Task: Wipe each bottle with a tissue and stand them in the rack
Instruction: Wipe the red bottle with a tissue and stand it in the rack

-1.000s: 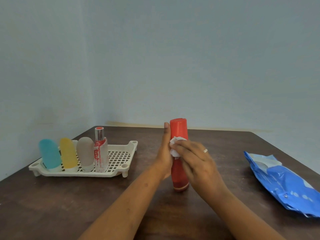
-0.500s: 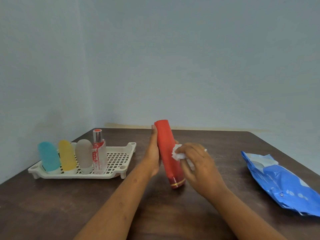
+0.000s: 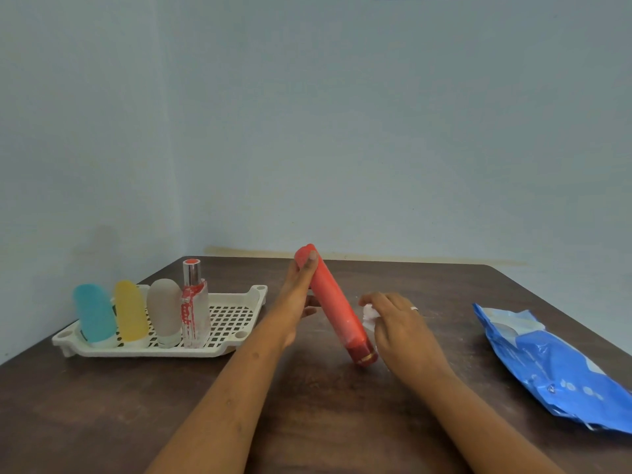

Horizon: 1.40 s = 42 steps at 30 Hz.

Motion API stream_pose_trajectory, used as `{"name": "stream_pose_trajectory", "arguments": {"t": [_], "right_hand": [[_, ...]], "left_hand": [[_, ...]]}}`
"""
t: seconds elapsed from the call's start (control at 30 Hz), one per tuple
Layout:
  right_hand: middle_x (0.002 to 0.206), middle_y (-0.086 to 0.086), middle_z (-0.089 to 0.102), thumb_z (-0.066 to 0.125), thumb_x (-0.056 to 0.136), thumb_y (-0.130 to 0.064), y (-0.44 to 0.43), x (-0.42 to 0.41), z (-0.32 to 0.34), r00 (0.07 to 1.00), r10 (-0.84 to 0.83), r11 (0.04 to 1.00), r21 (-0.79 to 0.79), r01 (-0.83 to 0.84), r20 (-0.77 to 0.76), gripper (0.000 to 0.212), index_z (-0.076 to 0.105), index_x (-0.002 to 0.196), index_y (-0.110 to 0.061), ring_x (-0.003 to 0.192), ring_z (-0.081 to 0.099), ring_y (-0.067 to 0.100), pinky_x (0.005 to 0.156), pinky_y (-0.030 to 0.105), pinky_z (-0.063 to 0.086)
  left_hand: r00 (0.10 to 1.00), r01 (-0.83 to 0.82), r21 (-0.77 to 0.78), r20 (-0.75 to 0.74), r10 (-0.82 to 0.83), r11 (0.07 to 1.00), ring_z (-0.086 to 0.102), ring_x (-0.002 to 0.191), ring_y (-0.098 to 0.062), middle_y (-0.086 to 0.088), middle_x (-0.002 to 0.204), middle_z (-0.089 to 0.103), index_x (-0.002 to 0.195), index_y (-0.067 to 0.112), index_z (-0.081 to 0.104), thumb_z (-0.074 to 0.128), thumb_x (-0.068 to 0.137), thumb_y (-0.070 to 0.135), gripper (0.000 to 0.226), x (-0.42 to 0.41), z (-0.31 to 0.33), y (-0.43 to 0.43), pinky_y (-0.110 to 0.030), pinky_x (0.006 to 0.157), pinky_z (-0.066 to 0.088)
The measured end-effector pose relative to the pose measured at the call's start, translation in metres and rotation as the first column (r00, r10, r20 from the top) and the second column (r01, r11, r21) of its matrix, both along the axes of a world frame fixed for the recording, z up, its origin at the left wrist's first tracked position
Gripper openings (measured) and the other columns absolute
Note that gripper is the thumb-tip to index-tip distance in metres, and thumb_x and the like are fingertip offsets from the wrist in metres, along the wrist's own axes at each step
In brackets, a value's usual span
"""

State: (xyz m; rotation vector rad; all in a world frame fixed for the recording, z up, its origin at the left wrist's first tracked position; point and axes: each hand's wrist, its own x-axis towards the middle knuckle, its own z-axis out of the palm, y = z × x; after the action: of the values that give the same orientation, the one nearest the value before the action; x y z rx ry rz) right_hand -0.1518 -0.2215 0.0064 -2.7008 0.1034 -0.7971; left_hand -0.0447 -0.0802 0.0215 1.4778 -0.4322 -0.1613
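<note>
Tilting further left, the red bottle (image 3: 333,304) stays in the left hand (image 3: 295,299).

Table (image 3: 102,405): dark brown wood grain, with paler scuffs near the middle. Blue plastic packet (image 3: 554,367) lies flat and crumpled near the table's right edge, with a white flap (image 3: 506,323) at its far end; its near end runs out of frame. Pale blue back wall (image 3: 376,131) and left wall (image 3: 68,131) meet in a corner behind the table's far left. A yellowish stain band (image 3: 376,256) runs along the back wall's base, just above the table's far edge.
</note>
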Motion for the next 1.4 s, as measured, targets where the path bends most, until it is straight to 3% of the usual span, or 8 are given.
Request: {"name": "stream_pose_trajectory", "arguments": {"t": [0.13,0.23,0.33,0.5,0.63,0.9,1.17,1.4], "right_hand": [[0.127,-0.003,0.045,0.050,0.094,-0.016,-0.011,0.006,-0.008,0.999,0.015,0.998,-0.059,-0.017,-0.040,0.037,0.046,0.128,-0.032,0.118,0.041,0.019,0.095,0.032,0.044],[0.124,-0.005,0.044,0.048,0.093,-0.007,-0.017,0.010,-0.013,0.999,-0.009,0.994,-0.107,0.004,-0.039,0.045,0.047,0.129,-0.033,0.117,0.038,0.017,0.094,0.030,0.043],[0.125,-0.003,0.045,0.048,0.093,-0.005,-0.020,0.013,-0.014,0.998,-0.028,0.996,-0.090,0.023,-0.055,0.049,0.045,0.134,-0.032,0.119,0.038,0.016,0.100,0.032,0.041],[0.124,-0.003,0.045,0.047,0.096,-0.013,-0.018,0.013,-0.017,0.996,-0.019,0.997,-0.081,0.012,-0.086,0.047,0.040,0.136,-0.034,0.120,0.037,0.017,0.101,0.033,0.041],[0.122,-0.004,0.045,0.050,0.092,-0.008,-0.014,0.012,-0.018,0.991,0.025,0.993,-0.114,-0.041,-0.134,0.055,0.039,0.138,-0.037,0.113,0.038,0.014,0.093,0.027,0.042],[0.127,-0.005,0.042,0.049,0.093,-0.007,-0.002,0.012,-0.020,0.985,0.095,0.979,-0.166,-0.119,-0.146,0.056,0.038,0.139,-0.037,0.115,0.037,0.012,0.095,0.025,0.040],[0.127,-0.003,0.053,0.044,0.093,-0.001,-0.004,0.009,-0.011,0.989,0.128,0.992,0.013,-0.129,0.079,0.051,0.041,0.135,-0.031,0.113,0.046,0.010,0.095,0.021,0.038],[0.126,-0.006,0.054,0.049,0.094,-0.010,0.001,0.005,-0.006,0.983,0.156,0.983,0.087,-0.165,0.101,0.041,0.042,0.128,-0.030,0.112,0.050,0.008,0.096,0.025,0.044]], "left_hand": [[0.993,-0.115,-0.051,-0.045,0.113,0.992,0.055,0.113,-0.023,-0.002,0.127,0.052,0.144,0.034,0.030,0.050,0.060,0.077,0.096,-0.002,0.002,-0.003,-0.038,0.088,0.048],[0.969,-0.234,-0.110,-0.108,0.223,0.966,0.059,0.109,-0.023,-0.001,0.122,0.058,0.133,0.033,0.041,0.060,0.041,0.087,0.109,-0.001,-0.002,-0.003,-0.043,0.084,0.056],[0.957,-0.275,-0.185,-0.146,0.251,0.944,0.060,0.104,-0.022,0.002,0.111,0.059,0.121,0.036,0.042,0.053,0.041,0.090,0.097,0.001,-0.004,-0.004,-0.050,0.089,0.055],[0.944,-0.229,-0.511,-0.326,0.060,0.829,0.061,0.112,-0.028,-0.009,0.123,0.063,0.136,0.022,0.049,0.038,0.034,0.100,0.129,-0.003,-0.003,-0.006,-0.052,0.098,0.048],[0.957,-0.141,-0.677,-0.281,-0.076,0.723,0.063,0.103,-0.030,-0.011,0.105,0.069,0.126,0.015,0.057,0.019,0.062,0.093,0.107,-0.002,-0.002,-0.006,-0.050,0.098,0.046],[0.948,-0.126,-0.640,-0.303,-0.098,0.758,0.069,0.098,-0.037,-0.015,0.109,0.072,0.131,0.023,0.049,0.014,0.072,0.090,0.096,0.007,-0.010,0.000,-0.052,0.093,0.050],[0.934,0.013,-0.679,-0.253,-0.251,0.734,0.066,0.105,-0.042,-0.017,0.122,0.066,0.133,0.033,0.048,0.012,0.069,0.092,0.094,0.013,-0.010,0.007,-0.054,0.096,0.046],[0.913,0.061,-0.701,-0.248,-0.323,0.711,0.065,0.106,-0.043,-0.019,0.122,0.065,0.136,0.034,0.046,0.015,0.069,0.092,0.094,0.016,-0.011,0.008,-0.057,0.094,0.046]]}}
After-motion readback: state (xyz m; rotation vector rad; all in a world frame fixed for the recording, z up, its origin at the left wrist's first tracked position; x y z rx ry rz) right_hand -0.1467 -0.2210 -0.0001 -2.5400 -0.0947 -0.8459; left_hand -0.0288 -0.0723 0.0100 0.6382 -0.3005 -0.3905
